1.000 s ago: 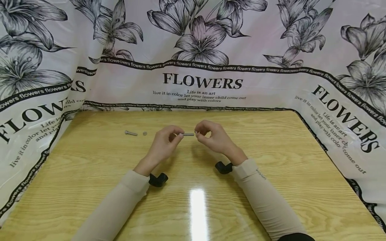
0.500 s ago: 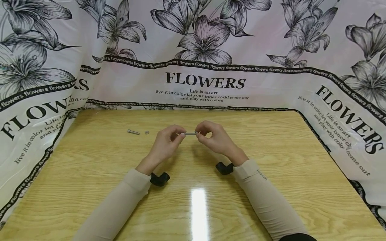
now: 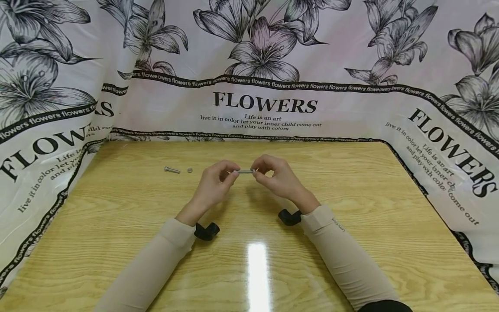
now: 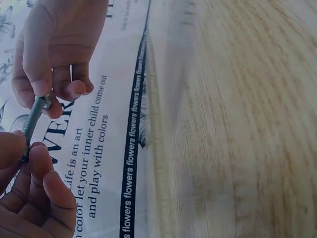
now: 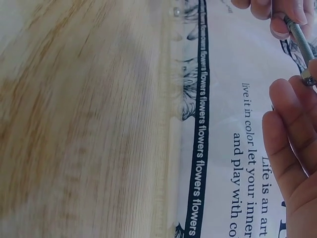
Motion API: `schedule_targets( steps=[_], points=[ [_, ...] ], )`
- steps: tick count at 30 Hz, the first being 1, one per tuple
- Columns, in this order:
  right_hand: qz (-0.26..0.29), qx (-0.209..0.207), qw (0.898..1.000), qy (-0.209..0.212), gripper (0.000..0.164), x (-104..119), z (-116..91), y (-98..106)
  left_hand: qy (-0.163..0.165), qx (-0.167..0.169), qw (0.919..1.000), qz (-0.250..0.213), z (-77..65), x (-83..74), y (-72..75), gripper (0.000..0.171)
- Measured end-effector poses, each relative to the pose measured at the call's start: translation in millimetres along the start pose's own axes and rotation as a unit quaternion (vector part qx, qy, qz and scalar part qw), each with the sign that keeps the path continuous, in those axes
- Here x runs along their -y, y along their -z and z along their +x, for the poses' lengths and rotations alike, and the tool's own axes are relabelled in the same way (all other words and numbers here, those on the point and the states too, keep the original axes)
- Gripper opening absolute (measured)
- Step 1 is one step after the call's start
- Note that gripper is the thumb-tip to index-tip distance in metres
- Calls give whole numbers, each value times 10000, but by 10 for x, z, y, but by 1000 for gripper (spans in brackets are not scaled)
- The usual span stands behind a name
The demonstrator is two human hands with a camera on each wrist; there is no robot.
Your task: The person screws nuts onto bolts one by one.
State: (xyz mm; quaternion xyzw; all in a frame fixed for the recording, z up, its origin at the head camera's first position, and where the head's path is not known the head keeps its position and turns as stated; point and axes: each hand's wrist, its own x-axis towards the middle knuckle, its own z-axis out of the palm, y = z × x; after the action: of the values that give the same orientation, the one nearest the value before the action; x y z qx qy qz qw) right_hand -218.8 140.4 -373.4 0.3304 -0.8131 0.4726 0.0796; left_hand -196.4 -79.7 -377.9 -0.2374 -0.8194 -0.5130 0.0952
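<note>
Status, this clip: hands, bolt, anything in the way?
Left hand pinching bolt. Right hand holding nut at bolt's free end; threading unclear. Second bolt, second nut off to left, out of the way.

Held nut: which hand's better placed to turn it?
Probably the right hand: it pinches the nut at one end of the held bolt, while the left hand grips the other end.

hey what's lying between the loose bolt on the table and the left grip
In the head view, a small metal nut lies between the loose bolt and the left grip, touching neither.
</note>
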Motion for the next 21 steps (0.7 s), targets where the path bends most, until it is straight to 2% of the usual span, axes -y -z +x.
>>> schedule_targets(
  steps=[6,11,21],
  points=[
    [61,22,10000,-27,9,20,-4,3,71,-21,9999,-126,-2,12,-9,14],
    [101,56,9998,-167,10,42,-4,-3,321,95,9984,-462,-5,2,-7,15],
    [337,-89,9990,-273,14,51,-4,-31,896,153,9868,-1339,0,-17,-2,16]
  ],
)
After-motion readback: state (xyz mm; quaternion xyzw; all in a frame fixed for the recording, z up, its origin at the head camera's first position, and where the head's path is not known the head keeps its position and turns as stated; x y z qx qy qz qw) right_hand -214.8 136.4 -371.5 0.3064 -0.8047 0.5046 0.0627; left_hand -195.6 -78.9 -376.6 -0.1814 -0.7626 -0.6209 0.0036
